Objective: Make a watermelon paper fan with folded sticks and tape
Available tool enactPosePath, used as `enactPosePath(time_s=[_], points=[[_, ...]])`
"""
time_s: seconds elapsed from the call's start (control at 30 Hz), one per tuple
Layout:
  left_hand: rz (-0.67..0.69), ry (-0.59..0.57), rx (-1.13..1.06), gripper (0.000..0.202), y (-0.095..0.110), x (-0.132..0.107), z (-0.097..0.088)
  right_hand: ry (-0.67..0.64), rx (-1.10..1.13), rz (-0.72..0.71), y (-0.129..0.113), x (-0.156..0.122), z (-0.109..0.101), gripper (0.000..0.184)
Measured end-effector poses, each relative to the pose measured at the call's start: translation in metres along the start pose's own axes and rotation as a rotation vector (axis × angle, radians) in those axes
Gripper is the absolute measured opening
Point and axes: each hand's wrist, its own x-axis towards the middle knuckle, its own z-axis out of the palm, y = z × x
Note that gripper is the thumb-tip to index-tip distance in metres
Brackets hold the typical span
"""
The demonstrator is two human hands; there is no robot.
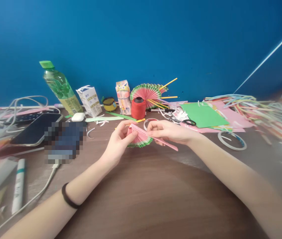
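Note:
A pleated paper fan (pixel 141 138), pink with a green edge, is held just above the table between my two hands. My left hand (pixel 124 136) pinches the fan's gathered end with thumb and fingers. On the other side, my right hand (pixel 164 131) grips the fan's right part, and a pink paper strip (pixel 169 144) sticks out below those fingers. Right behind the hands stands a red thread spool (pixel 138 109). Finished-looking pleated fans (pixel 147 92) with yellow sticks lean behind that spool. Part of the held fan is hidden by my fingers.
A green bottle (pixel 61 88), a white carton (pixel 89 100) and a cartoon box (pixel 123 98) line the blue wall. Phones (pixel 37 129) and a white marker (pixel 18 186) lie left. Green paper (pixel 204 114), a tape roll (pixel 232 140) and paper strips (pixel 252 106) lie right.

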Motion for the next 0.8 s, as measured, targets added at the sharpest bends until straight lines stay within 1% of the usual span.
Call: enactPosePath(time_s=[0.07, 0.23, 0.37, 0.47, 0.63, 0.8], points=[[0.01, -0.007, 0.0, 0.029, -0.002, 0.0, 0.0, 0.026, 0.006, -0.012, -0.001, 0.0, 0.002, 0.016], [0.03, -0.016, 0.018, 0.045, -0.006, -0.001, 0.004, 0.018, 0.026, -0.013, 0.002, 0.003, 0.01, 0.023], [0.009, -0.009, 0.037, 0.043, -0.006, -0.003, 0.006, 0.055, 0.013, -0.005, 0.006, 0.006, 0.012, 0.026], [0.012, -0.021, 0.039, 0.042, -0.004, -0.003, 0.007, 0.055, -0.003, -0.008, 0.008, 0.006, 0.012, 0.026], [0.028, -0.028, 0.054, 0.042, -0.002, -0.003, 0.008, 0.094, -0.087, -0.023, 0.005, 0.005, 0.013, 0.024], [0.015, -0.019, 0.062, 0.042, -0.002, -0.004, 0.007, 0.092, -0.076, -0.017, 0.003, 0.005, 0.012, 0.021]])
